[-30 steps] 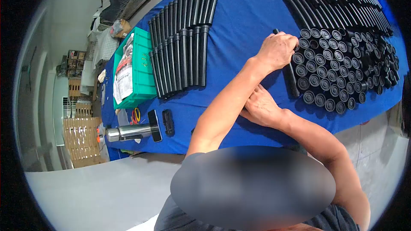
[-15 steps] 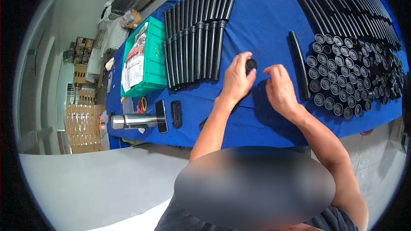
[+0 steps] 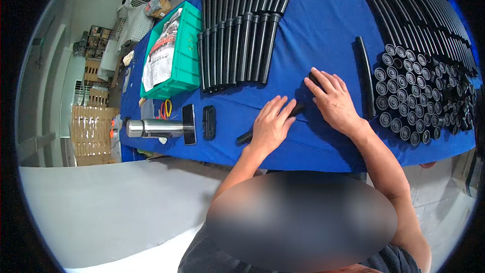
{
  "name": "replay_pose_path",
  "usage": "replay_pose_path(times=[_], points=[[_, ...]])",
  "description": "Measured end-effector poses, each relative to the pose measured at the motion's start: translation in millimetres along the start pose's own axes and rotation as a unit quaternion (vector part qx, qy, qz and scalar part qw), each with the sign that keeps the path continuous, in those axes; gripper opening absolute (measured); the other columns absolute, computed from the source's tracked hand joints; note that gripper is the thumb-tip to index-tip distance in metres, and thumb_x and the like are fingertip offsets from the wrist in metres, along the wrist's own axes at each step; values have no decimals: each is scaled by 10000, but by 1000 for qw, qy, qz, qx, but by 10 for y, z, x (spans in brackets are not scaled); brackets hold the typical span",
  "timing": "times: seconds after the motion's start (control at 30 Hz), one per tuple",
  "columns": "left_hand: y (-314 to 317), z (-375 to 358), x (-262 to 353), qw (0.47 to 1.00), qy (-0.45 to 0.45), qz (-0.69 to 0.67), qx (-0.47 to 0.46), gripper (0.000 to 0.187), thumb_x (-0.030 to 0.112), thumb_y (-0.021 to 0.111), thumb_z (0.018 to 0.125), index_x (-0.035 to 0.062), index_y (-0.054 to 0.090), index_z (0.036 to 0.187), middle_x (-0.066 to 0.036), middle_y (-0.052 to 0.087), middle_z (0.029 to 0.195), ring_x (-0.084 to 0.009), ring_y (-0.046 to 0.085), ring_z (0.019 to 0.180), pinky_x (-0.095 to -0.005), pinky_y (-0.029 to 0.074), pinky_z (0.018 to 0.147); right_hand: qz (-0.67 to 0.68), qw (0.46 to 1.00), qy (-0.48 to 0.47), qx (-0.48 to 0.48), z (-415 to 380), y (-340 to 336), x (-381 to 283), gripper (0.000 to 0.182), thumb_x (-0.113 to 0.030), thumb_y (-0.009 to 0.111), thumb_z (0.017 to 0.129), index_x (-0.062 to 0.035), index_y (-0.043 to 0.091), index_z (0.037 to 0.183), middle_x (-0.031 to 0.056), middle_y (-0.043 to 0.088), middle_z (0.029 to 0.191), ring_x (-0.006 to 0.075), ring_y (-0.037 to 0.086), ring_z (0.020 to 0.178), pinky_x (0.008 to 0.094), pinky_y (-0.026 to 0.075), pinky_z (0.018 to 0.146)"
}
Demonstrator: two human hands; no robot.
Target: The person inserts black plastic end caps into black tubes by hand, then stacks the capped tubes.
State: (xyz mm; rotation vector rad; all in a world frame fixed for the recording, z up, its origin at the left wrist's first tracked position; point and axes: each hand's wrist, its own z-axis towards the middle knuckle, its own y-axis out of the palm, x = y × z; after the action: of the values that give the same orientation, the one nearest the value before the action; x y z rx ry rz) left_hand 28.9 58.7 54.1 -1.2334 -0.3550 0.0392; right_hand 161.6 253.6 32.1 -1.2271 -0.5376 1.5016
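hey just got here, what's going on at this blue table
A person is working with black parts. The left hand rests over what looks like a black tube, mostly covered, and the right hand has its fingers over a small dark piece, largely hidden. Two rows of capped tubes lie beside the green crate. Right of the hands are a single loose tube and a cluster of round-ended pieces.

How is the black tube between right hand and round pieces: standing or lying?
The black tube is lying: its long side shows along the blue cloth.
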Motion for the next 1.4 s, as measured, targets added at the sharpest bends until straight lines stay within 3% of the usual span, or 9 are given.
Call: replay_pose_path(times=[0.13,0.33,0.6,0.77,0.97,1.07,1.2,1.3,1.4], points=[[-135,-260,57,998,-29,-45,-30,476,54,746,820,56,649,1286,-137,652,1053,-339,636,983,-433,531,869,62,997,38,7,5,-42,10,553,-63,643,874,-96,528,1414,191,469,1465,367,509,1292,475,434,1071],[-224,-227,174,994,-51,-85,38,466,13,740,819,37,655,1276,-176,659,1064,-352,647,968,-434,539,850,7,998,22,58,24,46,32,481,-66,637,875,-90,566,1350,193,488,1445,370,537,1245,479,452,1027],[-486,-22,314,977,-58,-199,38,422,78,713,897,18,642,1309,-179,677,1135,-311,669,1007,-383,527,906,48,997,64,14,43,-28,89,380,-103,661,867,-93,594,1241,157,515,1436,334,546,1235,445,461,993],[-479,-91,213,940,-116,-315,-66,466,255,652,1007,7,579,1395,-123,671,1121,-164,665,902,-297,551,811,15,992,25,126,42,116,124,337,-129,671,862,-92,594,1188,111,593,1280,307,583,1111,427,474,911],[-530,-120,258,911,-141,-376,-93,525,296,615,1028,-11,516,1442,-137,669,1140,-183,660,937,-327,553,839,59,991,32,113,15,71,153,319,-118,674,839,-77,596,1146,94,621,1040,294,601,979,415,479,842],[-619,-145,311,891,-124,-432,-68,523,279,614,1025,4,501,1456,-161,667,1132,-215,655,939,-357,546,858,86,984,39,154,11,24,80,352,-113,680,831,-64,595,1169,106,614,1026,300,600,975,414,482,838],[-726,-172,333,854,-75,-513,-37,512,235,616,1016,11,488,1460,-214,657,1083,-283,641,917,-433,540,849,51,991,66,108,-2,56,105,469,-127,732,815,-51,576,1251,136,613,1068,316,601,1007,428,484,881],[-800,-168,321,817,-54,-573,-47,510,235,622,1012,7,495,1450,-226,654,1077,-290,639,909,-441,536,849,35,980,78,180,-8,-9,23,532,-131,755,800,-43,566,1290,158,614,1120,327,600,1065,432,481,944],[-823,-164,323,804,-66,-590,21,596,238,633,1003,37,401,1514,-219,643,1045,-308,642,879,-491,551,860,141,972,12,185,-27,-136,-27,538,-133,752,811,-38,554,1302,172,616,1148,346,616,1046,435,513,915]])
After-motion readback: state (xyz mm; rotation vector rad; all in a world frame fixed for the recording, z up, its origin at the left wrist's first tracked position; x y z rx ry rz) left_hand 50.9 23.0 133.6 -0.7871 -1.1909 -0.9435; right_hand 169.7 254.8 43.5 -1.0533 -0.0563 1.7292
